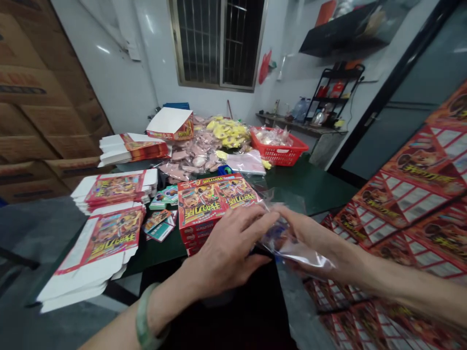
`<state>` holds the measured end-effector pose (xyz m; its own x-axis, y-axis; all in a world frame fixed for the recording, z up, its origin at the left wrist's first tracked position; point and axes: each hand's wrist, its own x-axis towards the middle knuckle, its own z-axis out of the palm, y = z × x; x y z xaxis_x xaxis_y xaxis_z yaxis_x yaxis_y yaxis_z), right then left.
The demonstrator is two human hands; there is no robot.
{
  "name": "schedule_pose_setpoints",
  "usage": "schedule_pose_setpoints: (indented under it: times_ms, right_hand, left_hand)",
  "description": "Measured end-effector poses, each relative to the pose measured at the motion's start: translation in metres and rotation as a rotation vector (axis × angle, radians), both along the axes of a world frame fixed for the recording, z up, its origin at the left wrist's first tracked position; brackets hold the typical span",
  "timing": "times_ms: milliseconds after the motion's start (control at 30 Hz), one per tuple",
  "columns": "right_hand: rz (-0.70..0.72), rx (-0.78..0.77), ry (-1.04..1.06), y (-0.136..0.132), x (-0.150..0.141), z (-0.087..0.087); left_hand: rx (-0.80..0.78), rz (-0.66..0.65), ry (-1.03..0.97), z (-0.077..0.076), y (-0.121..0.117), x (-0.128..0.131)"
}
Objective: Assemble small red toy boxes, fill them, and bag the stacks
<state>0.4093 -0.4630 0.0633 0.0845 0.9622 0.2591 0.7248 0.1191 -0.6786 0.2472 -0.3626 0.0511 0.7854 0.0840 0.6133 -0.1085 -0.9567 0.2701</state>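
My left hand point(228, 253), with a green bangle on its wrist, and my right hand point(314, 233) meet over the near table edge. Both pinch a clear plastic bag point(292, 245) with something dark and small inside. The fingers of both hands are closed on the bag's film. Just beyond the hands stands a stack of red printed boxes point(213, 201) on the dark green table point(314, 187).
Piles of flat red-and-white box blanks point(109, 238) lie at the left. Small cards point(160, 223) sit beside the stack. Bagged pink and yellow toys point(211, 143) and a red basket point(279, 146) are farther back. Stacked red boxes point(412, 209) rise at the right, brown cartons point(40, 107) at the left.
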Motion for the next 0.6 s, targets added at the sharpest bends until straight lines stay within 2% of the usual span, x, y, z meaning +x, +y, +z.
schedule_pose_setpoints:
  times_ms: [100, 200, 267, 333, 400, 433, 500, 600]
  right_hand:
    - [-0.088, -0.120, 0.029, -0.024, 0.018, -0.012]
    - [-0.201, -0.215, 0.095, -0.060, 0.028, -0.016]
    - [-0.359, -0.370, 0.226, -0.084, 0.030, -0.019]
    - [-0.552, -0.604, 0.426, -0.105, 0.029, -0.026]
    - [-0.718, -0.712, 0.634, -0.119, 0.027, -0.036]
    - [-0.782, -0.699, 0.736, -0.123, 0.027, -0.043]
    - [-0.881, -0.573, 0.947, -0.128, 0.030, -0.056]
    - [-0.933, -0.348, 1.226, -0.127, 0.041, -0.075]
  left_hand:
    - [0.014, -0.056, -0.021, -0.005, -0.012, 0.028]
    - [0.090, -0.256, 0.048, -0.019, -0.029, 0.064]
    - [0.092, -0.399, 0.053, -0.035, -0.040, 0.086]
    - [0.072, -0.512, 0.016, -0.055, -0.052, 0.104]
    - [0.042, -0.605, -0.028, -0.076, -0.061, 0.116]
    - [0.005, -0.632, -0.038, -0.086, -0.063, 0.119]
    - [-0.141, -0.636, -0.051, -0.102, -0.064, 0.122]
    - [-0.575, -0.501, 0.011, -0.115, -0.052, 0.120]
